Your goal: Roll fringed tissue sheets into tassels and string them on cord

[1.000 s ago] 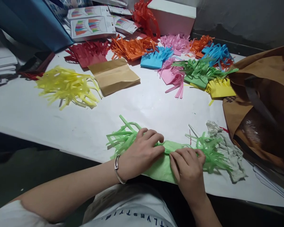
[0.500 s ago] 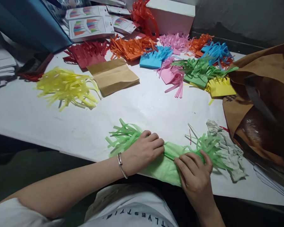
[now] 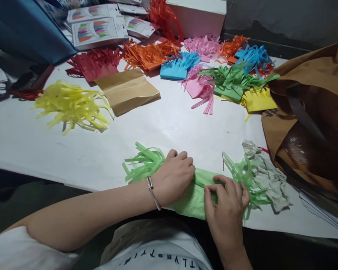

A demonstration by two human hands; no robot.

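Observation:
Light green tissue paper [image 3: 193,204], cut into fringe at both ends, lies along the table's near edge, with a narrow fold running across its middle. My left hand [image 3: 175,178], wearing a silver bracelet at the wrist, presses on the paper's left half with fingers curled into it. At the right half, my right hand [image 3: 228,200] pinches the folded part between thumb and index finger. Fringe strips spread out to the left of one hand and to the right of the other. My left fingertips are partly hidden.
Crumpled whitish cloth or paper [image 3: 270,176] lies right of the green fringe, beside a brown bag [image 3: 281,131]. Yellow fringe [image 3: 73,107] and a folded brown paper piece [image 3: 128,90] sit left of centre. Colourful fringed bundles [image 3: 150,54] and printed boxes [image 3: 100,32] line the back.
My right fingers have drawn up into a tighter pinch on the paper, and the hand has shifted slightly left. My left hand has curled more. The camera view has moved a little.

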